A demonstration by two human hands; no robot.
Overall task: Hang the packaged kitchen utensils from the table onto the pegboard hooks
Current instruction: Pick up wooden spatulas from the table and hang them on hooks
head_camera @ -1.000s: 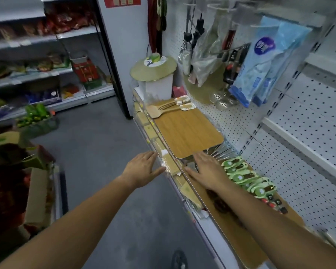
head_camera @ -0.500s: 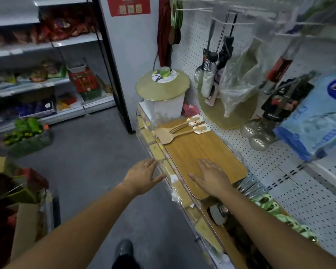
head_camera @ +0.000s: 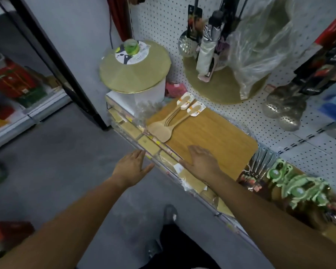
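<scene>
Lying at the far end of the board [head_camera: 221, 136], the spatulas [head_camera: 160, 131] are the task's goods. They form a small stack of wooden ones, blades toward the aisle and carded handle ends pointing at the pegboard [head_camera: 159, 22], well ahead of both hands. That lie looks handy: the cards, which presumably carry the hanging holes, already face the wall they must go on. The right hand [head_camera: 202, 162] is spread flat over the near end of the board, fingers straight and close together, gripping nothing; whether the palm rests on the wood or floats just above it cannot be told. The left hand [head_camera: 132, 167] hangs over the aisle floor just outside the table edge [head_camera: 156, 151], fingers loosely extended and also empty, probably held out for balance while the body leans in. So no pick has been made, and the job seems to be at its opening step: getting a hand to the handles. A pinch near the cards would likely serve best, since the stack could fan apart if lifted by the blades. The hooks lie above the frame's top, so free ones cannot be judged, and a ladle [head_camera: 185, 45] and a clear bag [head_camera: 260, 41] already crowd the wall over the table.
</scene>
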